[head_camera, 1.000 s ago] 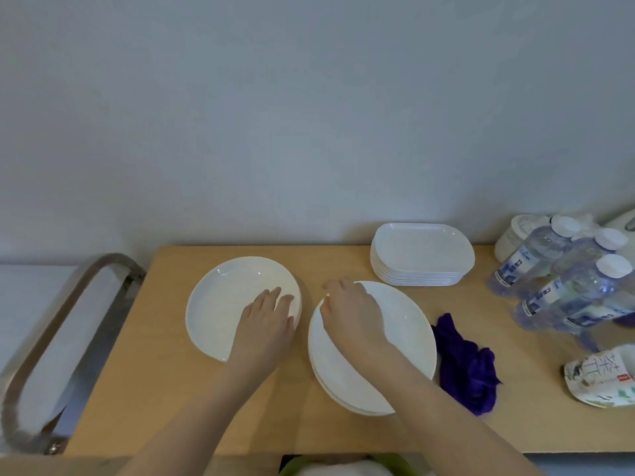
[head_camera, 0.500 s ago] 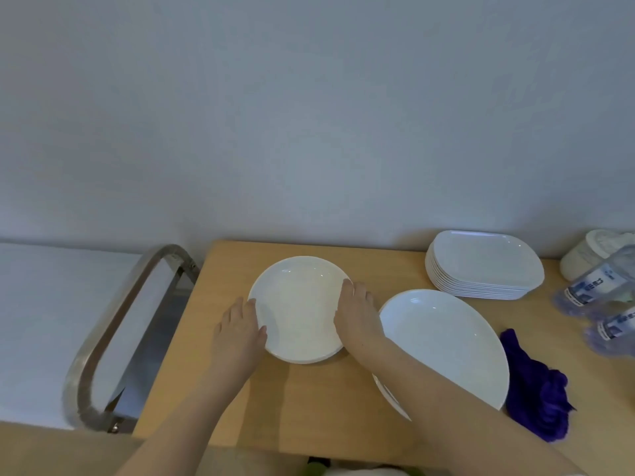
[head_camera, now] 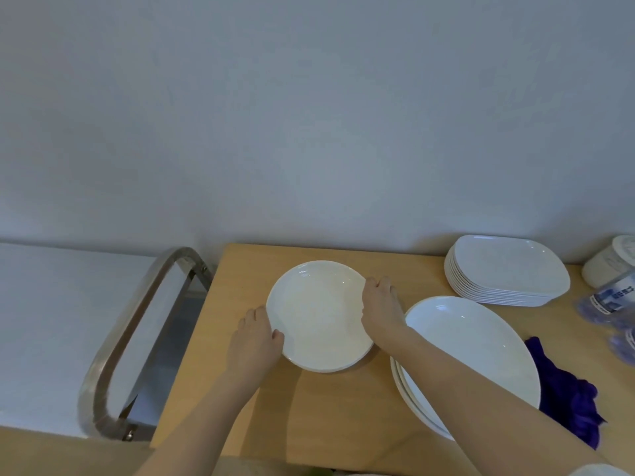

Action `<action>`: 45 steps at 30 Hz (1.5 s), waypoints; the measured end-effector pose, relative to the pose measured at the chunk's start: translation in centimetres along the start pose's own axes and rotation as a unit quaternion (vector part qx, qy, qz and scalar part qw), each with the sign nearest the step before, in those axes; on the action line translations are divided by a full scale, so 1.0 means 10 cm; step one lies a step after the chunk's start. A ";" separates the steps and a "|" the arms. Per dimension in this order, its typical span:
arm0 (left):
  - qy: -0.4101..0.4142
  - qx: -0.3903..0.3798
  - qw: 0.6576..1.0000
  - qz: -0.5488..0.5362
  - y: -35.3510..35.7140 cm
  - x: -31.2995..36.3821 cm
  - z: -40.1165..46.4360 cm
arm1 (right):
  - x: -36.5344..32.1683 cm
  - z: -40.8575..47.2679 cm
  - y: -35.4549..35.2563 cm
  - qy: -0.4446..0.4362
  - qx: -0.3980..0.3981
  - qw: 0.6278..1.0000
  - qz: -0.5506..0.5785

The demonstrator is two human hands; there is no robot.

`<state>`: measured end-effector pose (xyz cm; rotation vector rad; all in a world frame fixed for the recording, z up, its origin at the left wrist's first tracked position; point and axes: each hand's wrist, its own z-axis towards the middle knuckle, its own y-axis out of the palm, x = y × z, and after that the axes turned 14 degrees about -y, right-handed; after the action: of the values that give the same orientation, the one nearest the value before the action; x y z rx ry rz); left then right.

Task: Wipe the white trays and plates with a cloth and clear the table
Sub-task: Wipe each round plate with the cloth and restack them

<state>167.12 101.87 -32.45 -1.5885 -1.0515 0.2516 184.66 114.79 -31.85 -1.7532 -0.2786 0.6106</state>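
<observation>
A round white plate rests on the wooden table, on top of at least one other like it. My left hand grips its left rim and my right hand holds its right rim. To the right lies a stack of larger oval white plates, partly covered by my right forearm. A stack of several white rectangular trays stands at the back right. A crumpled purple cloth lies right of the oval plates.
A metal cart handle stands just left of the table's edge. Water bottles and a white lidded jar crowd the far right. The grey wall runs directly behind the table.
Both hands left the plates' tops and took the round plate by its two rims. The view has swung left, so the bottles have slid mostly out of frame.
</observation>
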 end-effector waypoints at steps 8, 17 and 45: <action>-0.032 -0.002 0.995 -0.091 0.07 0.06 0.02 | -0.06 0.05 -0.05 0.044 -0.003 0.999 0.019; -0.090 -0.016 0.988 -0.122 -0.05 0.22 0.03 | -0.10 0.09 -0.16 0.075 0.013 0.991 0.107; 0.031 -0.013 0.992 -0.120 0.26 1.35 -0.71 | 1.12 -1.04 -0.79 0.118 0.134 0.971 0.161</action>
<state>180.81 107.11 -27.46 -1.4671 -1.1877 0.0253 200.63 113.85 -25.43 -1.5977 0.2495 0.6302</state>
